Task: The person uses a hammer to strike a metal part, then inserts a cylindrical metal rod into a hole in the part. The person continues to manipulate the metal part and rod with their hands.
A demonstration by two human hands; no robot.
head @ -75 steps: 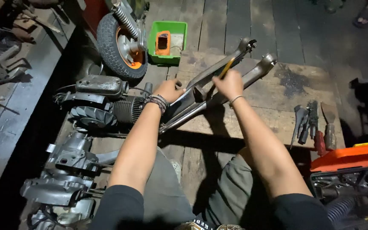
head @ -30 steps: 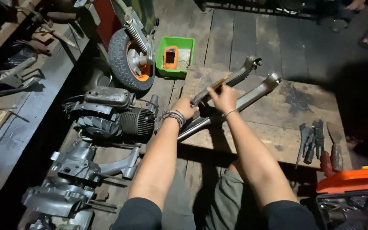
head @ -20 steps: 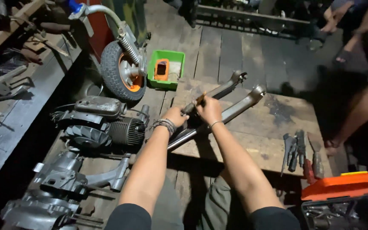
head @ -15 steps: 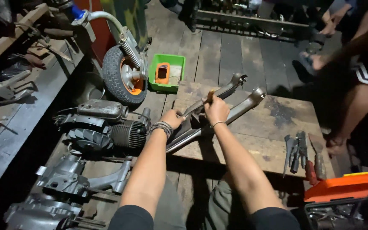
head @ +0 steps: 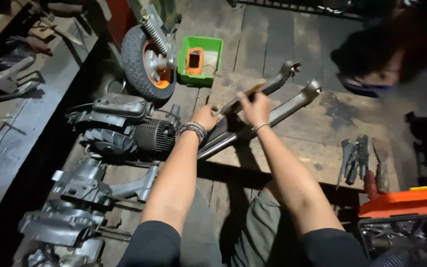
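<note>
A forked grey metal swing arm lies on a low wooden platform, its two ends pointing up and right. My left hand, with beaded bracelets at the wrist, grips the arm's near end. My right hand is closed on a thin yellow-handled tool and presses it against the upper branch of the arm.
A small engine with a finned cylinder sits left of my left hand, more engine casings below it. Behind stand a wheel with an orange rim and a green tray. Pliers and hand tools and an orange toolbox are at right. Another person crouches at upper right.
The view has swung about and come back lower. Both hands stay on the swing arm. The bystander's legs have given way to a person crouching at the upper right.
</note>
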